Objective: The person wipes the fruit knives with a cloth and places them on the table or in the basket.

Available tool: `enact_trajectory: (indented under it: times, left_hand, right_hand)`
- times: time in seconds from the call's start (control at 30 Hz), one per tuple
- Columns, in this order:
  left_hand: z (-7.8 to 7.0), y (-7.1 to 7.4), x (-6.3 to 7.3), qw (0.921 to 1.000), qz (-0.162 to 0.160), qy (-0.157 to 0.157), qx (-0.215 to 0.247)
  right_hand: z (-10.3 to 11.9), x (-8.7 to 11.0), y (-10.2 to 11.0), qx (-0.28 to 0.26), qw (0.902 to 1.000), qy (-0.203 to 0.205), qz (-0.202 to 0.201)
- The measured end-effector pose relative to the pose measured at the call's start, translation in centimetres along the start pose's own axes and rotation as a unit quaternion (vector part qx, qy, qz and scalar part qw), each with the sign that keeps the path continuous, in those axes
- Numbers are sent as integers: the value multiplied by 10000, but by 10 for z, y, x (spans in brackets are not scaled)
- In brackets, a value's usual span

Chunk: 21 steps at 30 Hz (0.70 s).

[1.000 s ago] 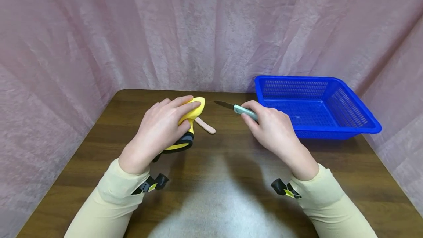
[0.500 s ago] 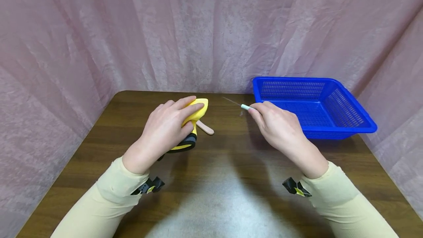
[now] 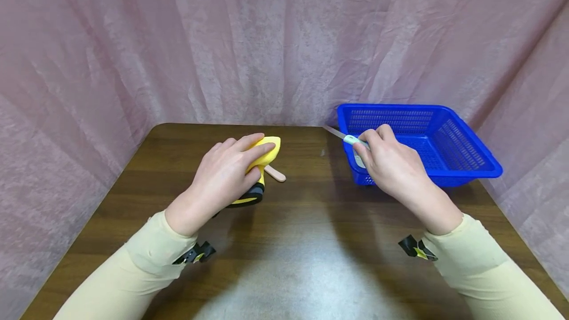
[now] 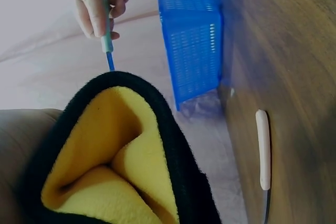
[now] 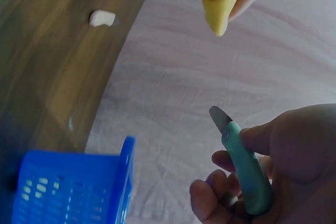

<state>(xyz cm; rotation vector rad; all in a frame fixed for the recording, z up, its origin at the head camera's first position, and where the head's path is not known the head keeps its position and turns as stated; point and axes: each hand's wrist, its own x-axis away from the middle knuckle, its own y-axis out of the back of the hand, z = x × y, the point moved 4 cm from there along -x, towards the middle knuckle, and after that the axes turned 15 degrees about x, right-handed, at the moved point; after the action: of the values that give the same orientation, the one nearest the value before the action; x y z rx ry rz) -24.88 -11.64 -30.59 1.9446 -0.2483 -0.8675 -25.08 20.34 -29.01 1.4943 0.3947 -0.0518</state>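
My left hand [image 3: 224, 174] grips a soft yellow fabric piece [image 3: 267, 149] with a black-edged opening, held above the left part of the table. Its fleecy yellow inside [image 4: 113, 145] faces the left wrist camera. In my right hand [image 3: 393, 164] is a small knife [image 5: 241, 166] with a mint-green handle, blade out and pointing left. That hand is over the left end of the blue basket [image 3: 493, 167], overlapping its rim in the head view. A second knife with a pink handle [image 4: 264, 150] lies on the table beyond the left hand, its blade partly hidden in the head view.
The mesh-sided basket stands at the back right of the brown wooden table [image 3: 289, 231]. Pink curtain [image 3: 266, 43] hangs behind and at both sides. A small pale speck [image 3: 323, 152] shows on the tabletop left of the basket.
The right hand has moved right with the green-handled knife, from beside the basket to over its left end. The left hand and the yellow fabric piece have shifted only slightly.
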Motion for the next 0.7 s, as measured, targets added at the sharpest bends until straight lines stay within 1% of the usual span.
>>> enact_trajectory:
  times: [0.27, 0.47, 0.7]
  left_hand:
    - [1, 1, -1, 10000, -1, 18, -10]
    - [3, 0, -2, 10000, 3, 37, 41]
    - [4, -2, -1, 9998, 51, 77, 149]
  right_hand:
    - [-24, 2, 2, 86, 9997, -207, 7]
    - [-41, 0, -1, 185, 9990, -351, 215]
    - [-58, -6, -7, 446, 9977, -379, 346]
